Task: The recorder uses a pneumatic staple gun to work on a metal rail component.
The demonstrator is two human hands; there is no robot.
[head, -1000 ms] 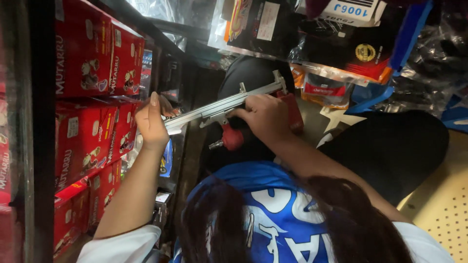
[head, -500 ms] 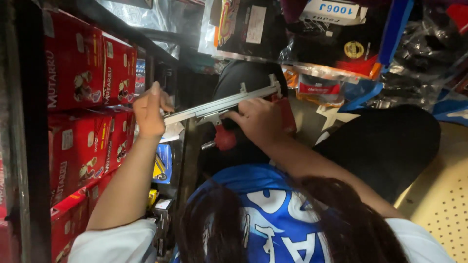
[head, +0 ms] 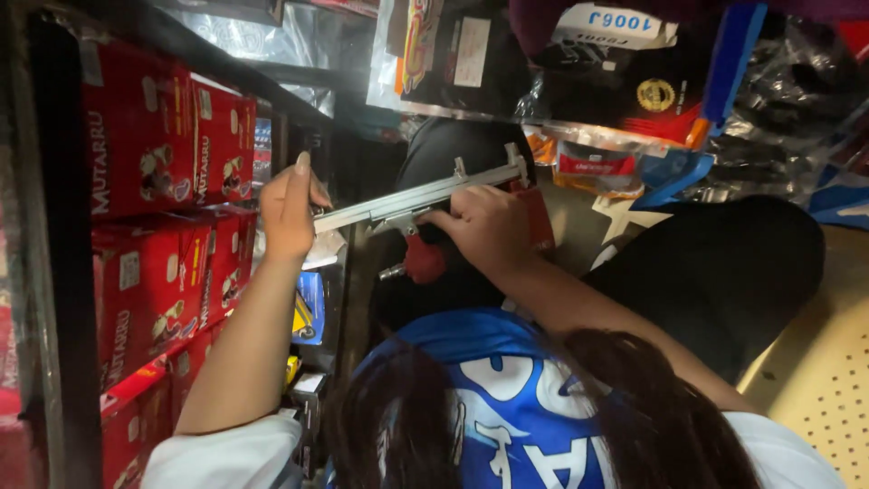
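Closest to the camera, bottom middle of the frame, there's dark hair hanging over a blue shirt with white lettering [head: 516,407], and white sleeves at the bottom corners. Both bare forearms run up from there.

The right hand [head: 489,226], just above centre, is curled around the sliding part of a long silver metal caliper [head: 416,195], fingers wrapped closed on it with the thumb side toward the slide. Right under that hand there's a small red rounded part [head: 424,260] with a short metal stub poking out on its left; can't tell if it's clamped in the caliper or just sitting below it.

The left hand [head: 288,208], left of centre, pinches the thin tail end of the caliper between thumb and fingers, one long nail pointing up. So the caliper stretches between the two hands, tilted up toward the right, its jaw end reaching the upper middle.

Behind the hands are black trousers [head: 724,263] over the lap, and a cream perforated plastic seat [head: 828,380] at lower right.

Along the left side, stacked red cardboard boxes [head: 145,145] sit on a dark metal rack [head: 63,235]. Across the top hang clear plastic bags of packaged parts [head: 625,91].
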